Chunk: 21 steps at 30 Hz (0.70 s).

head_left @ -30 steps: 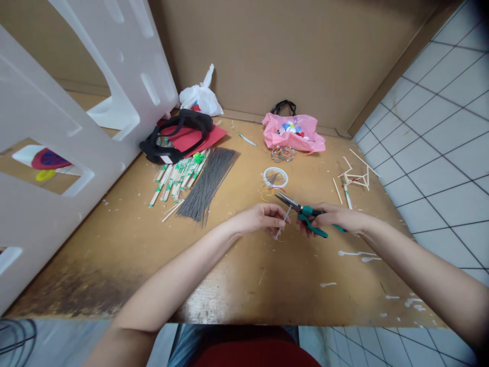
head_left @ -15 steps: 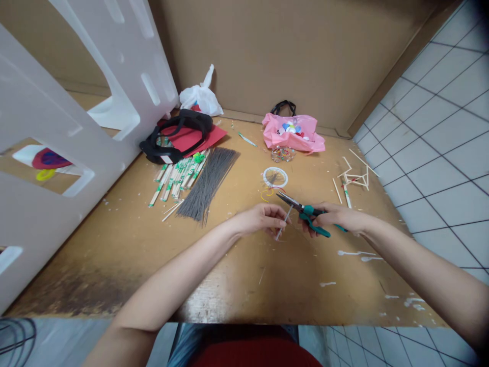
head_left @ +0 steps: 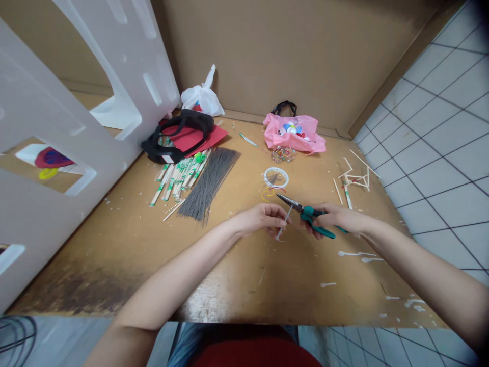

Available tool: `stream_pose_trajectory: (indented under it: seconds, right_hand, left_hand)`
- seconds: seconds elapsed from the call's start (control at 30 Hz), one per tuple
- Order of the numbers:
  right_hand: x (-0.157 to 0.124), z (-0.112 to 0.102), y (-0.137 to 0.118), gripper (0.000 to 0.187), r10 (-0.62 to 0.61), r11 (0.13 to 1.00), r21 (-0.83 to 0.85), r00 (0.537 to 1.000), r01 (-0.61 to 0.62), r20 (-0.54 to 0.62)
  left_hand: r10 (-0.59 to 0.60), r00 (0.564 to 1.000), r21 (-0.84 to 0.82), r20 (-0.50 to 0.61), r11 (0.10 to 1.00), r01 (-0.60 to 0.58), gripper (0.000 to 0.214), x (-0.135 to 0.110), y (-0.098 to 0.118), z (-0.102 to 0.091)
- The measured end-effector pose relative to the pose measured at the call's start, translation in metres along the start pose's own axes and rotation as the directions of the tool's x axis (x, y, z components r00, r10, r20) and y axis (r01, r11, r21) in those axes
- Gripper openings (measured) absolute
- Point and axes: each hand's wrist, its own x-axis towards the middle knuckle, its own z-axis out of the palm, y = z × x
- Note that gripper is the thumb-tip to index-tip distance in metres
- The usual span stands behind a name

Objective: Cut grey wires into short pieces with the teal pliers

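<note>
My left hand (head_left: 267,219) pinches a thin whitish stick (head_left: 284,223), held at a slant above the table. Green-handled pliers (head_left: 305,211) are gripped in my right hand (head_left: 330,218), their long-nosed jaws pointing left and meeting the stick's upper end. Fine wire strands show faintly around my left fingertips; how they join the stick is too small to tell. Just beyond the jaws lies a white ring (head_left: 275,178) with thin dark wires across it, and a curled yellow wire (head_left: 267,194) is beside it.
Left lie a bundle of grey wires (head_left: 210,186), wrapped chopsticks (head_left: 178,178) and a black headband-like strap (head_left: 178,135). A pink bag (head_left: 294,135) and white bag (head_left: 202,99) stand at the back. A stick frame (head_left: 357,179) is right. A white plastic panel (head_left: 95,76) borders the left.
The pliers' lower handle has swung slightly outward, down and to the right. My left hand and the stick stay nearly in place.
</note>
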Motion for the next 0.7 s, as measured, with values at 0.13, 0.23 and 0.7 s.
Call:
stream_pose_trajectory:
  seconds: [0.13, 0.23, 0.7]
  right_hand:
    - [0.0002, 0.0008, -0.0008, 0.021, -0.001, 1.0, 0.001, 1.0, 0.001, -0.003]
    - [-0.0002, 0.0021, -0.0029, 0.022, 0.003, 1.0, 0.012, 1.0, -0.003, -0.01]
    - [0.0003, 0.0045, -0.0014, 0.019, 0.003, 1.0, 0.014, 1.0, -0.003, -0.026]
  left_hand:
    - [-0.004, 1.0, -0.003, 0.004, 1.0, 0.004, 0.032, -0.0003, 0.0003, -0.0002]
    - [-0.005, 1.0, 0.003, 0.002, 1.0, 0.005, 0.034, -0.0003, 0.0003, -0.0003]
    - [-0.009, 1.0, -0.002, 0.007, 1.0, 0.009, 0.03, -0.0008, 0.0, -0.0007]
